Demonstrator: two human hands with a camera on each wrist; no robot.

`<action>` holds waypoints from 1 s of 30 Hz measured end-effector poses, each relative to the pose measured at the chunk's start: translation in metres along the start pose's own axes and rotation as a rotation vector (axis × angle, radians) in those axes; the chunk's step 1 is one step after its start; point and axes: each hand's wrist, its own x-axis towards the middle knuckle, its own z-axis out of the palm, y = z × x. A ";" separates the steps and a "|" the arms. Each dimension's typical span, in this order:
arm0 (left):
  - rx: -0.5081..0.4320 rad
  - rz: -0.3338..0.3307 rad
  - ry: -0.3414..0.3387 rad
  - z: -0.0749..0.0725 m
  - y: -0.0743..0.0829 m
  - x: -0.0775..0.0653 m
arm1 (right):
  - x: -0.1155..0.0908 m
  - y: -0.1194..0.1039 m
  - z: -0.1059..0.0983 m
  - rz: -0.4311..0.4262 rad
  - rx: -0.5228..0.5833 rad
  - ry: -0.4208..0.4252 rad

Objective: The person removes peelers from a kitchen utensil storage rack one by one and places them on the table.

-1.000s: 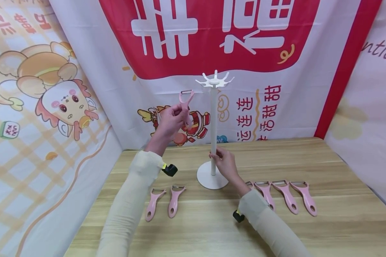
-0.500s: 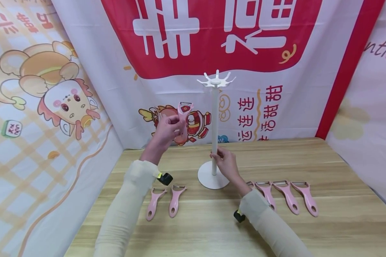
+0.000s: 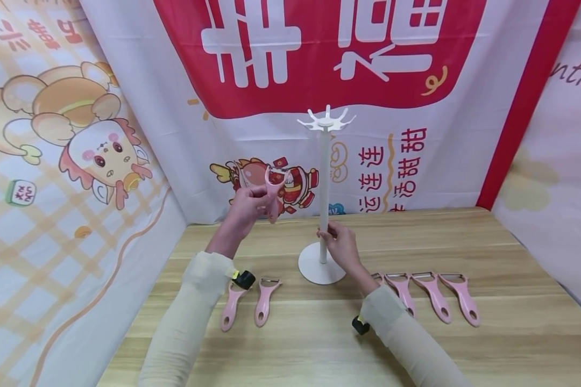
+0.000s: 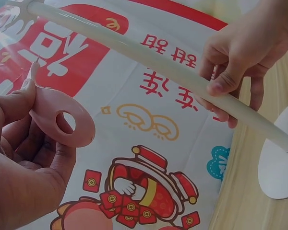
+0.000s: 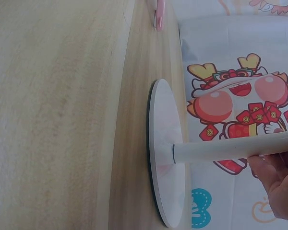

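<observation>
A pink peeler [image 3: 273, 196] is pinched between the thumb and fingers of my left hand [image 3: 248, 207], raised above the table to the left of a white stand. Its blade end points up in the head view; the left wrist view shows the hole in its handle [image 4: 84, 120]. The white stand [image 3: 324, 177] is upright, with a round base and a ring of hooks [image 3: 326, 122] on top that bear nothing. My right hand [image 3: 341, 247] grips the lower part of the pole, also seen in the right wrist view around the pole [image 5: 221, 149].
Two pink peelers [image 3: 263, 303] lie on the wooden table [image 3: 300, 344] at the left. Several more peelers [image 3: 460, 298] lie in a row at the right, one partly behind the right forearm. A printed cloth [image 3: 252, 129] hangs behind the table.
My left hand has lowered with the peeler and drawn slightly left, away from the hooks. The right hand keeps its hold on the pole.
</observation>
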 end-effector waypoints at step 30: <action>0.038 0.008 -0.006 -0.029 -0.031 -0.037 | 0.000 -0.001 0.001 0.015 0.000 -0.011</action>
